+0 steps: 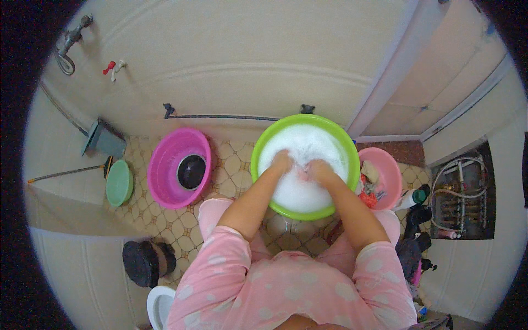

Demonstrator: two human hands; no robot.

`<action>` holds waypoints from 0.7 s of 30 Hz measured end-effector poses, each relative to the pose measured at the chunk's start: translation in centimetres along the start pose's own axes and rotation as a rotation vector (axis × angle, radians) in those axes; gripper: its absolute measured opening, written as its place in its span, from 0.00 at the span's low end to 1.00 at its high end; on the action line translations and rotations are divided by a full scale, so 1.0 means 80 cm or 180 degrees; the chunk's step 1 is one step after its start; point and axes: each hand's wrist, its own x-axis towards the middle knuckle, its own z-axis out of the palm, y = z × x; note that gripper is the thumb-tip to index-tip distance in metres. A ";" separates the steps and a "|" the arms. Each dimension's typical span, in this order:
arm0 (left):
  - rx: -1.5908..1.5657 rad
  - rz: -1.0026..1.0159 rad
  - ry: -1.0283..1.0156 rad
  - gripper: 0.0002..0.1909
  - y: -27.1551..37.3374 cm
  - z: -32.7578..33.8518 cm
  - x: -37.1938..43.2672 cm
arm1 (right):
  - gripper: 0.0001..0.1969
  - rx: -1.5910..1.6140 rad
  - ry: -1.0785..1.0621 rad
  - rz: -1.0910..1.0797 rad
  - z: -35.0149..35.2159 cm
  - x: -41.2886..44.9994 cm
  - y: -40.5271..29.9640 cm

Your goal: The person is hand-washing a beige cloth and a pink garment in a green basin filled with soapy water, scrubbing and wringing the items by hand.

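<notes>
In front of me stands a lime-green plastic basin [255, 165], filled with white soap suds [303, 198]. Both of my hands reach into the foam near its middle. My left hand [283, 161] is sunk to the fingers, which the suds hide. Close beside it, my right hand [321, 170] is blurred and partly covered by foam. A blurred pinkish patch [304, 174] shows between them; whether it is cloth or fingers I cannot tell. To the right, a light pink basin [392, 177] holds crumpled fabric pieces, among them a red one [368, 199] and a beige one [370, 172].
At left a magenta tub [158, 165] contains a dark round vessel [192, 171]. Past it are a small green basin [119, 183], a grey dustpan [108, 140] and a long-handled tool [70, 173]. Bottles [408, 199] line the right side. Two taps [114, 70] project from the wall.
</notes>
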 end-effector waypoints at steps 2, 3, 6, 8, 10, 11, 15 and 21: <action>-0.1045 -0.0220 0.0170 0.20 0.005 0.004 -0.003 | 0.21 0.1220 0.0358 0.0005 0.006 0.011 0.011; -0.1819 -0.0338 0.0158 0.19 0.010 0.007 -0.008 | 0.20 0.1630 0.0471 -0.0004 0.006 0.015 0.010; -0.3508 -0.0542 -0.0148 0.19 0.035 0.017 -0.029 | 0.17 0.3913 0.1550 0.1259 0.011 0.021 0.000; -0.3979 -0.0530 -0.0535 0.19 0.064 0.017 -0.038 | 0.17 0.2680 0.1923 0.0117 0.042 0.036 0.030; -0.4450 -0.0603 -0.0990 0.19 0.062 0.009 -0.044 | 0.17 0.2164 0.2005 -0.0201 0.037 0.028 -0.002; -0.4773 -0.0644 -0.1285 0.18 0.055 0.006 -0.045 | 0.17 0.2056 0.1993 -0.0149 0.022 0.012 -0.034; -0.5618 -0.0467 -0.1459 0.17 0.053 0.017 -0.022 | 0.13 0.0657 0.2867 -0.0994 0.010 -0.022 -0.075; -0.5004 0.0763 -0.1327 0.19 0.083 0.034 -0.060 | 0.06 -0.0277 0.2082 0.0137 -0.073 -0.048 -0.081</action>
